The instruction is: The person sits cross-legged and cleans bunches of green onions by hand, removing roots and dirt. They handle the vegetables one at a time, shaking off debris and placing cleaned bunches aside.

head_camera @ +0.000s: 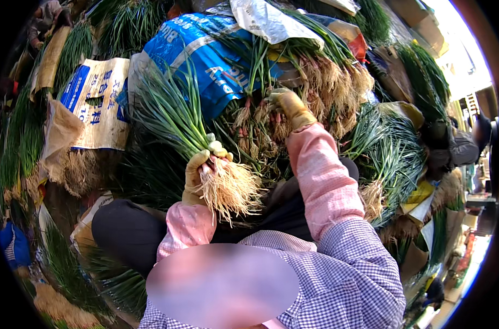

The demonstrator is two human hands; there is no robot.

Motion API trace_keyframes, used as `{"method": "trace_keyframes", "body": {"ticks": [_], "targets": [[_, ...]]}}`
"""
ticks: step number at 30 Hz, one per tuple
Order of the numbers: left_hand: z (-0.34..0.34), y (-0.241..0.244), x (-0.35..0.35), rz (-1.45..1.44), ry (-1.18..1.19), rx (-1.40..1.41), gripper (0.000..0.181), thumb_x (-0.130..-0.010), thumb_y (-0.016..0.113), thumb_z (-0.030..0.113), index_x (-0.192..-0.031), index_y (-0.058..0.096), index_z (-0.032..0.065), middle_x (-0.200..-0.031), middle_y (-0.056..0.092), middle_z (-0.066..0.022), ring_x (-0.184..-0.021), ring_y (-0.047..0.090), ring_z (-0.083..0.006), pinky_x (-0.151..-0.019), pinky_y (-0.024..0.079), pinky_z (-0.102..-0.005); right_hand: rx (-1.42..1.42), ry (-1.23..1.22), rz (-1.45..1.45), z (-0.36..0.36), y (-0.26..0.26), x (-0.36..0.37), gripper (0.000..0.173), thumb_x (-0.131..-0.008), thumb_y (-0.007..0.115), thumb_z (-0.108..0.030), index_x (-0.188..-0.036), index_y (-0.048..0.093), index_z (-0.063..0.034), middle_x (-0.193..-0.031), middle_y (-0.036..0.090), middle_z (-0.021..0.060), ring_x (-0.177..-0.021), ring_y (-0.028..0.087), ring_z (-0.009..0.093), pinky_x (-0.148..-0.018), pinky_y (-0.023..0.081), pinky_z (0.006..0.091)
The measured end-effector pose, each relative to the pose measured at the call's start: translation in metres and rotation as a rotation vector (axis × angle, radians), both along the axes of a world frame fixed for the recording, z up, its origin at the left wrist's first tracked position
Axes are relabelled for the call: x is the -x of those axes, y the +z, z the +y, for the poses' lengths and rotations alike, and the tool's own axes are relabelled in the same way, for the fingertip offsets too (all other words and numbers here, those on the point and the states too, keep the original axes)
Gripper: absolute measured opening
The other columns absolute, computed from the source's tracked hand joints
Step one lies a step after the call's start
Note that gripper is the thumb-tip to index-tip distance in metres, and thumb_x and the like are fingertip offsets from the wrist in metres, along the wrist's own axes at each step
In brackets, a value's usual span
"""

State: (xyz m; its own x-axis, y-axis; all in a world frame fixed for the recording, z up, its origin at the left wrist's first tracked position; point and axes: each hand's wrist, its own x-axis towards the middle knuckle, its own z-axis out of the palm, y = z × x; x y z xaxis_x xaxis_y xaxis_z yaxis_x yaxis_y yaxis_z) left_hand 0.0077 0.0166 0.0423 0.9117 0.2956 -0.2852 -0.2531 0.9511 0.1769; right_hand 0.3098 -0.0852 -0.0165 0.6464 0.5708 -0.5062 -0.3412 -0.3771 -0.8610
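My left hand [196,179], in a yellowish work glove, grips a bunch of scallions [179,111] just above the roots. Pale roots [232,187] spread out to the right of the fist, while the green leaves fan up and to the left. Straight ahead, my right hand [292,107], gloved too, reaches into a heap of loose scallions [253,140]. Its curled fingertips are at a few stalks, but whether they pinch any is hidden. More scallions with thick, tan roots [329,88] lie just right of that hand.
A blue printed plastic sack [204,53] and a whitish sheet [274,20] cover part of the heap. Another scallion pile [391,156] lies to my right. A printed woven sack [103,103] covers scallions at left. Other people [47,22] are at the far left and right edges.
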Motion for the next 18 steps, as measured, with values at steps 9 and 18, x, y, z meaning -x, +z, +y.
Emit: {"method": "trace_keyframes", "body": {"ticks": [9, 18], "targets": [[-0.004, 0.007, 0.002, -0.107, 0.046, -0.025, 0.030, -0.078, 0.060, 0.013, -0.107, 0.056, 0.0089, -0.099, 0.061, -0.0032, -0.095, 0.059, -0.0175, -0.091, 0.044, -0.0397, 0.328, -0.137, -0.785, 0.044, -0.011, 0.044, 0.046, -0.067, 0.074, -0.023, -0.101, 0.055, 0.0009, -0.087, 0.065, 0.0159, -0.078, 0.063, 0.028, -0.070, 0.048, 0.0335], [-0.001, -0.006, -0.001, -0.124, -0.104, 0.016, 0.038, -0.075, 0.059, 0.007, -0.112, 0.050, 0.0024, -0.094, 0.058, -0.0073, -0.086, 0.058, -0.0225, -0.086, 0.045, -0.0423, 0.234, -0.050, -0.731, 0.038, -0.031, 0.047, 0.030, -0.072, 0.064, -0.026, -0.092, 0.063, -0.0038, -0.079, 0.064, 0.0167, -0.076, 0.063, 0.030, -0.070, 0.048, 0.0358]]}}
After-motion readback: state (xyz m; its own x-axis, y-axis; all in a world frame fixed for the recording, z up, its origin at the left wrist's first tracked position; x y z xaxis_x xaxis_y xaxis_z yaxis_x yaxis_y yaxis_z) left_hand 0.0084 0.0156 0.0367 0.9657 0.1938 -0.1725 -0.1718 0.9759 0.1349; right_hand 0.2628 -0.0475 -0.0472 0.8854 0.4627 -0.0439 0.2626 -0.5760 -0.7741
